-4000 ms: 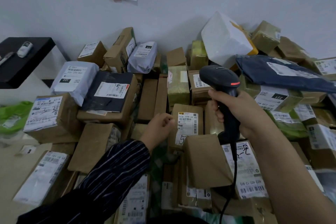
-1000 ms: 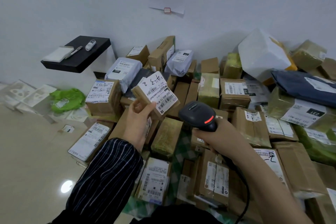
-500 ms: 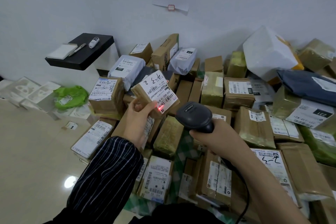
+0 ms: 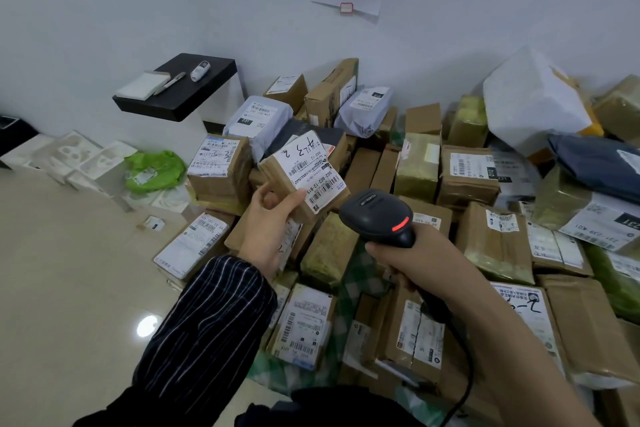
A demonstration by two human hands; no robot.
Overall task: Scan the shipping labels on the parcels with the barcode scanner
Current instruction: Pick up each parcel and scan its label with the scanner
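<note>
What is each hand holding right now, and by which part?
Left hand holds the small brown cardboard parcel with a white shipping label by its lower left end; right hand grips the black corded barcode scanner by its handle.

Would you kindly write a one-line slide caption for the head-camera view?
Left hand holds a labelled parcel before the barcode scanner gripped in the right hand.

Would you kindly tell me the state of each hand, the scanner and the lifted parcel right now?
left hand: grips the small parcel, raised above the pile.
small parcel: held tilted, shipping label facing the scanner.
right hand: grips the barcode scanner.
barcode scanner: red indicator lit, nose pointed toward the label.
</note>
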